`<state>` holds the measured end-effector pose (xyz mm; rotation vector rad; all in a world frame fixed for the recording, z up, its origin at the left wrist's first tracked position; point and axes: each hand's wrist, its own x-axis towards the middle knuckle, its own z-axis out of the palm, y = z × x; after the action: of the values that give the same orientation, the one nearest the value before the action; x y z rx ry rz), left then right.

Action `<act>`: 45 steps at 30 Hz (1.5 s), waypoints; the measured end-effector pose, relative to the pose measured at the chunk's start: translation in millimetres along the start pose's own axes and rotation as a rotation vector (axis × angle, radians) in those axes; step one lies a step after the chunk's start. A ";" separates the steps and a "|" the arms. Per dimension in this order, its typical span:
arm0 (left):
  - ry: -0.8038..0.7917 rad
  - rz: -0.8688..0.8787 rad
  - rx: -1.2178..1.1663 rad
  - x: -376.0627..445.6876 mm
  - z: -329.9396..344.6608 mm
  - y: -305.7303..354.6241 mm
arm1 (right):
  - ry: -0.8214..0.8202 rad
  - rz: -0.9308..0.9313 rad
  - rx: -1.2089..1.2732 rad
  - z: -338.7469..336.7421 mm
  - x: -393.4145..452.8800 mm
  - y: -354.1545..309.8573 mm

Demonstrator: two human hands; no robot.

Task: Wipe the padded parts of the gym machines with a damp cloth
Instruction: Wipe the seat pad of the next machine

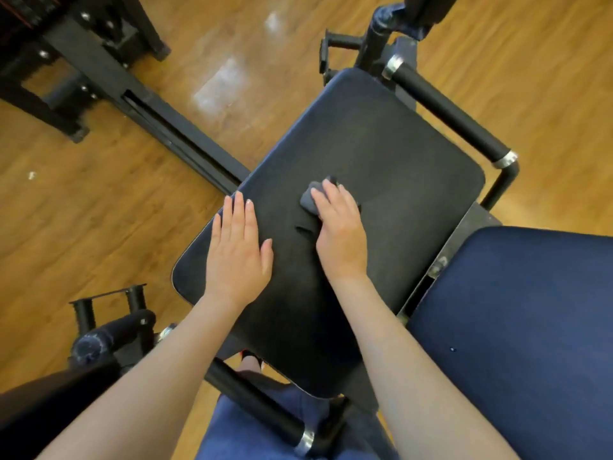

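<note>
At the near edge a black grip bar (255, 398) runs below the black seat pad (381, 144); the left hand (237, 247) lies flat on the pad's left side, fingers straight, holding nothing; the right hand (338, 227) curls over a bunched dark grey cloth (310, 200) mid-pad; a navy pad (517, 327) sits right; wooden floor (99, 227) lies beyond.

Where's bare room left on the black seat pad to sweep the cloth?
Widest free patch: the far half of the black seat pad, between the right hand on the grey cloth and the padded handle. A narrower strip runs between the two hands. Crowded: the left edge, under the flat left hand.
</note>
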<state>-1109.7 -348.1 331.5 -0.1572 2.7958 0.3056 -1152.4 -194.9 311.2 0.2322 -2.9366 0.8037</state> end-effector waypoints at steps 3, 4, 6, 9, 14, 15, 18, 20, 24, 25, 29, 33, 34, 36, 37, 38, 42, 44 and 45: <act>-0.030 0.057 0.024 15.5 -8.3 6.1 | 0.094 0.332 -0.062 -36.9 41.9 63.9; -0.039 0.096 0.040 22.7 -10.7 10.5 | 0.126 0.445 -0.046 -50.9 52.7 83.9; -0.053 0.187 0.068 38.5 -14.1 22.7 | 0.222 0.653 0.016 -68.8 68.3 107.0; -0.049 0.315 0.082 63.3 -18.0 47.1 | 0.304 0.729 -0.013 -55.1 65.8 79.9; -0.043 0.550 0.116 106.1 -21.3 82.3 | 0.227 0.523 -0.090 -18.5 -4.3 21.0; -0.053 0.589 0.135 112.8 -20.7 85.4 | 0.210 0.509 -0.092 -18.3 -13.0 22.4; -0.067 0.646 0.200 121.4 -18.6 85.8 | 0.197 0.524 -0.102 -25.5 -7.7 37.4; -0.059 0.655 0.204 123.4 -16.4 84.3 | 0.258 0.608 -0.085 -34.2 15.4 54.5; -0.053 0.675 0.205 125.3 -13.6 80.7 | 0.385 0.840 -0.027 -63.7 65.8 109.1; -0.045 0.679 0.204 126.5 -12.7 80.4 | 0.414 0.878 -0.030 -68.4 72.3 119.0; -0.034 0.684 0.210 127.3 -9.5 79.0 | 0.417 0.848 -0.114 -52.3 67.5 88.4; -0.038 0.682 0.217 127.3 -10.1 80.8 | 0.308 0.693 -0.111 -29.9 36.4 41.7; -0.032 0.687 0.219 127.8 -9.9 80.8 | 0.296 0.670 -0.103 -30.4 32.8 43.5; -0.016 0.697 0.204 129.0 -9.1 79.5 | 0.309 0.669 -0.086 -35.6 36.6 54.8; -0.009 0.703 0.189 129.3 -8.4 78.4 | 0.320 0.681 -0.078 -38.1 43.3 61.0; -0.003 0.707 0.183 129.5 -7.9 78.0 | 0.336 0.697 -0.074 -40.8 53.1 66.8; -0.008 0.699 0.204 130.2 -8.4 79.7 | 0.370 0.749 -0.078 -43.0 106.5 77.0; -0.013 0.702 0.218 130.4 -8.7 79.6 | 0.320 0.686 -0.087 -33.3 133.3 70.3; -0.018 0.705 0.225 130.3 -8.6 79.6 | 0.276 0.616 -0.086 -26.9 144.8 64.1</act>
<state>-1246.4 -282.3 312.0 0.8867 2.7403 0.1400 -1304.6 -144.4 320.3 -0.7594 -2.7675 0.6852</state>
